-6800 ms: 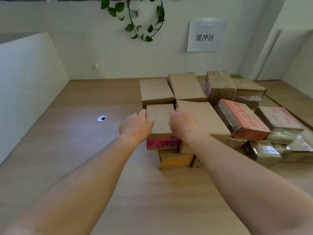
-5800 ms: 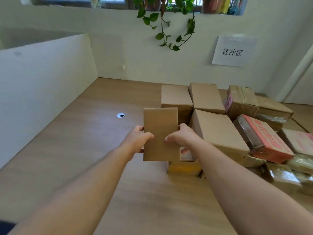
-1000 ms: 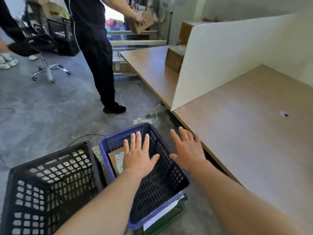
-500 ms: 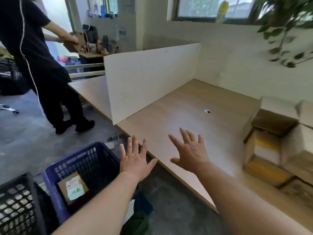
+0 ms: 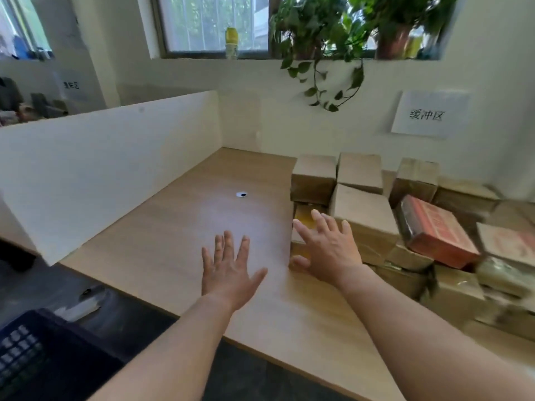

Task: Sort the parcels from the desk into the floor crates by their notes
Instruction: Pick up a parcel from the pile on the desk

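Left hand (image 5: 228, 267) and right hand (image 5: 327, 250) move from crate (image 5: 26, 351) back over desk (image 5: 173, 241). Both flat, fingers spread, empty. Right one reaches toward yellow parcel (image 5: 304, 217), likely next pick. Other parcels (image 5: 364, 209) piled along desk's right edge.

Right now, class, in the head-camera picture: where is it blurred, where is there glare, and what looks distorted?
Head view: blur smears the cardboard parcels at the right edge, while the left hand and right hand look sharper; a pale glare patch lies on the desk near its cable hole; the window is washed out; the wide lens tilts its frame.
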The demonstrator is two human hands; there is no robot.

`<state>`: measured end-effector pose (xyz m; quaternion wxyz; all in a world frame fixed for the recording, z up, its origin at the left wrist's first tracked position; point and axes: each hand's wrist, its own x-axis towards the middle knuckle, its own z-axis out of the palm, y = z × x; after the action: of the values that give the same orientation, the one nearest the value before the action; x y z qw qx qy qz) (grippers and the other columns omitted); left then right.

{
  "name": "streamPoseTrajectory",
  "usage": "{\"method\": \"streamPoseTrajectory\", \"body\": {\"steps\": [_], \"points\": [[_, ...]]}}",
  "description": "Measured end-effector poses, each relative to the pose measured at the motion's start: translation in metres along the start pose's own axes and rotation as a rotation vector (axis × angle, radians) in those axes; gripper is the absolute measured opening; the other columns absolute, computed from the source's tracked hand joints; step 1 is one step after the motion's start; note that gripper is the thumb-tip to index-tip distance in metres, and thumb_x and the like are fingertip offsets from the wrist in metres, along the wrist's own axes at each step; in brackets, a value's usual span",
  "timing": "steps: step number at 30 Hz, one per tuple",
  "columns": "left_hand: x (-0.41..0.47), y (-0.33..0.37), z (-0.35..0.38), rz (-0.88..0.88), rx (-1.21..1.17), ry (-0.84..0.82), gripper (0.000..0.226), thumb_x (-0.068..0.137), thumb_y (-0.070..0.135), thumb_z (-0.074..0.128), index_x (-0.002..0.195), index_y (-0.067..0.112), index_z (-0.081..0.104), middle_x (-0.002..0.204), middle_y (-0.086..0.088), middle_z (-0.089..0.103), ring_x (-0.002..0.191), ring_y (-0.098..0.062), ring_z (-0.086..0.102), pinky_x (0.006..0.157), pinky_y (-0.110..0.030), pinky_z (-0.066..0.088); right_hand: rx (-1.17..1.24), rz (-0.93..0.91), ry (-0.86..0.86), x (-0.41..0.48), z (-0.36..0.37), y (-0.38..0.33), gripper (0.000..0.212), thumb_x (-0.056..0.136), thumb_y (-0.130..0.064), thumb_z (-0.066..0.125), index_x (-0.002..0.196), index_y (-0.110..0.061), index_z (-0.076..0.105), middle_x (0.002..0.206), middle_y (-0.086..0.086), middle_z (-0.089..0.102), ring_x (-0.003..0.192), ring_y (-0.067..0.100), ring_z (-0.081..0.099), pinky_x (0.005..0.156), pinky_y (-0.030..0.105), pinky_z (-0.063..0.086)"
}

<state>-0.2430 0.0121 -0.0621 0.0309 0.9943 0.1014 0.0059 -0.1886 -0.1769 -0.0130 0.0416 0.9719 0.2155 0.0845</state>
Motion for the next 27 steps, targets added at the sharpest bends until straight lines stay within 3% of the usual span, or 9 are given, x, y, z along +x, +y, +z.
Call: {"method": "streamPoseTrajectory", "body": {"steps": [4, 10, 15, 18, 21, 24, 27], "points": [[0.023, 0.041, -0.010, 0.098, 0.010, 0.004, 0.079, 0.095, 0.066, 0.019, 0.153, 0.026, -0.017, 0.158, -0.013, -0.025, 0.146, -0.029, -0.023, 0.116, -0.051, -0.012, 0.022, 0.139, 0.054, -0.008, -0.007, 0.052, 0.075, 0.092, -0.064, 0.040, 0.153, -0.029, 0.013, 0.159, 0.012, 0.014, 0.144, 0.032, 0.019, 0.113, 0.051, 0.024], [0.072, 0.100, -0.018, 0.265, 0.007, 0.046, 0.074, 0.096, 0.064, 0.014, 0.153, 0.026, -0.016, 0.159, -0.013, -0.022, 0.146, -0.028, -0.021, 0.116, -0.049, -0.011, 0.046, 0.336, 0.051, -0.017, -0.001, 0.116, 0.068, 0.097, -0.058, 0.034, 0.152, -0.024, 0.014, 0.159, 0.013, 0.016, 0.143, 0.033, 0.021, 0.114, 0.047, 0.025], [0.118, 0.148, -0.016, 0.370, -0.044, 0.060, 0.074, 0.096, 0.065, 0.012, 0.152, 0.027, -0.016, 0.159, -0.012, -0.020, 0.147, -0.028, -0.020, 0.118, -0.050, -0.009, 0.103, 0.451, -0.013, -0.006, 0.006, 0.157, 0.069, 0.099, -0.053, 0.036, 0.154, -0.021, 0.010, 0.159, 0.011, 0.016, 0.146, 0.031, 0.015, 0.117, 0.046, 0.017], [0.148, 0.169, -0.018, 0.418, -0.043, 0.053, 0.074, 0.096, 0.065, 0.013, 0.152, 0.026, -0.015, 0.160, -0.012, -0.020, 0.147, -0.028, -0.019, 0.119, -0.049, -0.009, 0.164, 0.494, -0.058, 0.015, 0.012, 0.178, 0.070, 0.099, -0.050, 0.039, 0.154, -0.017, 0.011, 0.154, 0.012, 0.027, 0.143, 0.030, 0.024, 0.116, 0.046, 0.022], [0.179, 0.182, -0.019, 0.433, -0.053, 0.034, 0.076, 0.095, 0.066, 0.014, 0.153, 0.026, -0.014, 0.160, -0.011, -0.018, 0.147, -0.027, -0.018, 0.119, -0.049, -0.008, 0.231, 0.532, -0.103, 0.039, 0.019, 0.191, 0.071, 0.098, -0.049, 0.043, 0.153, -0.013, 0.014, 0.150, 0.012, 0.036, 0.137, 0.028, 0.036, 0.110, 0.042, 0.032], [0.201, 0.187, -0.016, 0.425, -0.081, -0.007, 0.078, 0.094, 0.068, 0.016, 0.153, 0.026, -0.013, 0.161, -0.011, -0.016, 0.148, -0.027, -0.015, 0.120, -0.048, -0.004, 0.375, 0.581, -0.210, 0.057, 0.032, 0.199, 0.060, 0.098, -0.046, 0.044, 0.145, -0.013, 0.028, 0.130, 0.011, 0.053, 0.113, 0.025, 0.055, 0.091, 0.036, 0.047], [0.213, 0.190, -0.014, 0.397, -0.174, -0.120, 0.083, 0.093, 0.069, 0.024, 0.154, 0.024, -0.010, 0.162, -0.010, -0.007, 0.150, -0.028, -0.004, 0.119, -0.047, 0.008, 0.526, 0.642, -0.301, 0.069, 0.043, 0.204, 0.057, 0.101, -0.045, 0.039, 0.145, -0.012, 0.024, 0.128, 0.013, 0.056, 0.108, 0.025, 0.059, 0.083, 0.032, 0.045]]}}
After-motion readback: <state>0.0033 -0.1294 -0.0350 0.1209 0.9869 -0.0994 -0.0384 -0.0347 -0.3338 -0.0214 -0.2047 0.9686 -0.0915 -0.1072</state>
